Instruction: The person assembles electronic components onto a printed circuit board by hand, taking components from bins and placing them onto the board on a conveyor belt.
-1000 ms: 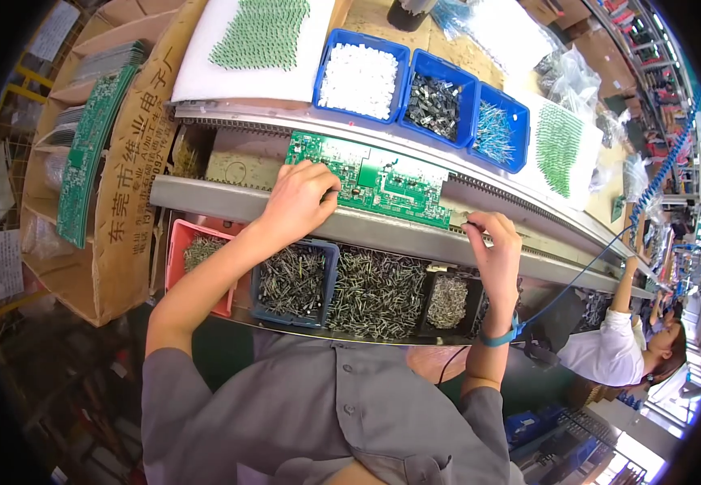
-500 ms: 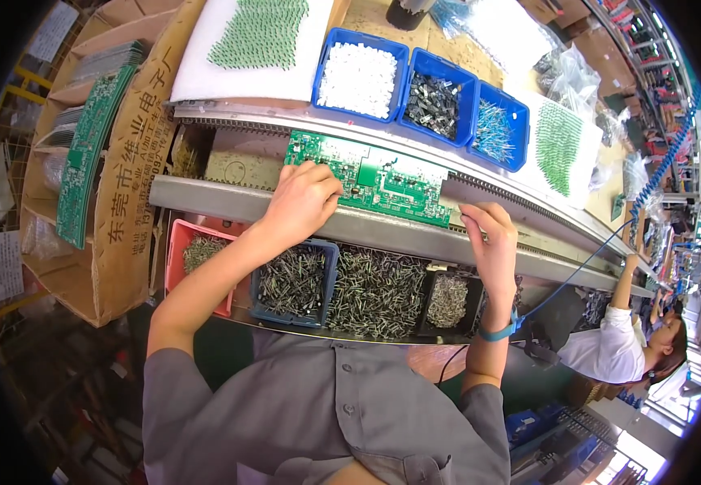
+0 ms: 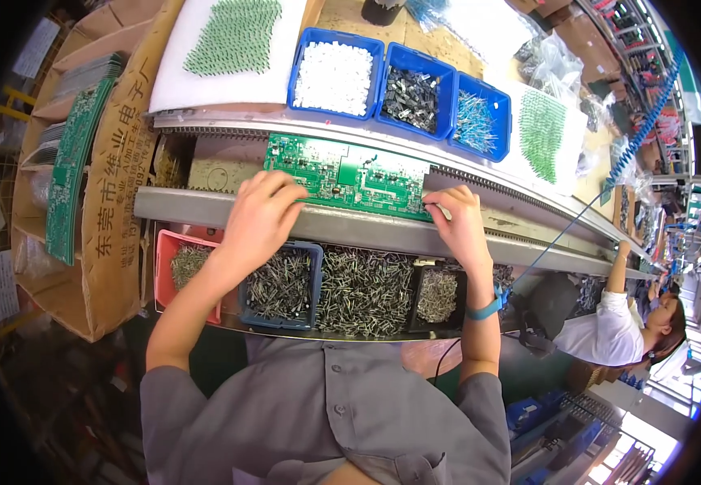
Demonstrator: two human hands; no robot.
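A green circuit board (image 3: 350, 174) fitted with small parts lies across the rail track in front of me. My left hand (image 3: 266, 212) is at the board's near left edge, its fingers bent together over the metal rail (image 3: 342, 226). At the near right corner, my right hand (image 3: 457, 218) has thumb and forefinger pinched together against or just beside the board. Whatever lies between the fingertips of either hand is too small or hidden to make out. A blue strap (image 3: 488, 307) circles my right wrist.
Beyond the track stand blue bins of white parts (image 3: 334, 78), black parts (image 3: 409, 99) and blue-leaded parts (image 3: 475, 121). Nearer are a pink bin (image 3: 167, 271), a dark blue bin (image 3: 318, 283) and loose metal-legged parts (image 3: 367, 291). A cardboard rack (image 3: 116, 218) stands left; a co-worker (image 3: 609, 327) sits right.
My left hand has drawn back from over the board toward its near edge. My right hand has come in closer to the near right corner. The whole view has shifted slightly.
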